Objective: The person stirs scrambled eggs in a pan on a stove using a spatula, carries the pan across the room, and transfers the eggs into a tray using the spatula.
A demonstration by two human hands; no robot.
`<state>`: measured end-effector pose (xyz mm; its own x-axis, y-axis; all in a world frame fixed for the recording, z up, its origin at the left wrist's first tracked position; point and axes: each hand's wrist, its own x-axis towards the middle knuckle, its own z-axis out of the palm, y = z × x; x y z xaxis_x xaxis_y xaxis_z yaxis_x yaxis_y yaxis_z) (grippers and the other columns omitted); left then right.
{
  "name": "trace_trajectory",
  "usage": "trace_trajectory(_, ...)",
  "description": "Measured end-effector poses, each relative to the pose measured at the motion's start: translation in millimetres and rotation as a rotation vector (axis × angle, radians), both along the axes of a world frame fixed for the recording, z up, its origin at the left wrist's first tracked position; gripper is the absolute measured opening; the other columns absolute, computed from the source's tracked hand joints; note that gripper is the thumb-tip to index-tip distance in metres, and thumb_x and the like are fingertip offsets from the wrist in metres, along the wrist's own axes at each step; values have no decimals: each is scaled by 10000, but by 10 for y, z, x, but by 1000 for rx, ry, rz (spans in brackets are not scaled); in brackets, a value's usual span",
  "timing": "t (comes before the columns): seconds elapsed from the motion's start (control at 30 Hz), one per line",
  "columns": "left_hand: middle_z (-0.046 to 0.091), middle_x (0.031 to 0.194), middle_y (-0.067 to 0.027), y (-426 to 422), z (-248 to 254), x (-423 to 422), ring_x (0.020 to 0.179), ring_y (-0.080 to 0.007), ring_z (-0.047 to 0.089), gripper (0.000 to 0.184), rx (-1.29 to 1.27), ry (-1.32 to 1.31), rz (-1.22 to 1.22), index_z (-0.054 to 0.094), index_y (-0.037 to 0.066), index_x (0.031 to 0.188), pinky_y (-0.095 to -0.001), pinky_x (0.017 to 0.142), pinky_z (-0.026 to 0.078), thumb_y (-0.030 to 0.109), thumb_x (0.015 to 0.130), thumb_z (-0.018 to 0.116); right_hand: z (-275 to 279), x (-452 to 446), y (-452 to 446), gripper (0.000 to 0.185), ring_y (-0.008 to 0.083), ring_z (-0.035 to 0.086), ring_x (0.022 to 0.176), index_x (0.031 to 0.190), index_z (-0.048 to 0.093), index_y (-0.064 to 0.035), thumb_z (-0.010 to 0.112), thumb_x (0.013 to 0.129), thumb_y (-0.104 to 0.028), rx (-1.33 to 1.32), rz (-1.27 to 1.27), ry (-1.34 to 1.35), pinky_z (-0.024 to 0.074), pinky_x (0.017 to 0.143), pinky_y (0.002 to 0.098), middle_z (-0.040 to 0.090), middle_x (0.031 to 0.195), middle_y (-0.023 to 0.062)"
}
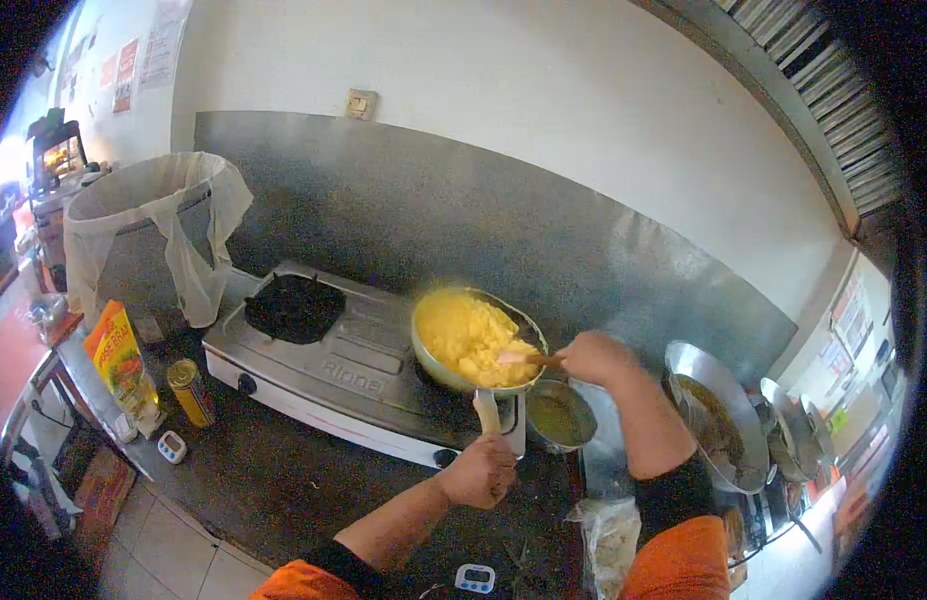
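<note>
A pan [426,362] full of yellow, lumpy food [468,335] sits over the right burner of a silver two-burner stove [353,360]. My left hand [479,470] is closed round the pan's pale handle [486,408], at the stove's front edge. From the right, my right hand [595,358] grips the wooden handle of a spatula [523,358], whose pale blade rests in the yellow food. Just right of the pan stands a small metal pot [560,415] with liquid in it, below my right hand.
The left burner [294,308] is bare. A lined bin [148,225], an orange pouch [123,365], a yellow can [190,392] and a timer [171,447] stand left. Another timer [474,578] and a plastic bag [608,540] lie in front; a large wok [723,420] is right.
</note>
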<state>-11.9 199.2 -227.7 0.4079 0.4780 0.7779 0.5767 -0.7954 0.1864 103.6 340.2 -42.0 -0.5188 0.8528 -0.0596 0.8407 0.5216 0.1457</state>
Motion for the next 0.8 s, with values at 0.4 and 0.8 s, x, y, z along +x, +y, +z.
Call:
trace_trajectory(0.4,444,610,-42,5,-160,-153,656,-256,478,182,-129,-181,-172,425,101,505,-391,629,379,165,448,585,364,-73,-523,256,278,600,817,950,629,-295,469,759,-237,222,82,-177,478,699,400,621,875,89)
trace_trajectory(0.8,425,622,-43,-102,38,-240,645,-266,462,242,-47,-188,-216,414,83,537,-382,665,370,192,412,591,-536,109,1175,209,268,594,791,959,626,-315,509,786,-324,298,124,30,462,708,386,622,841,74)
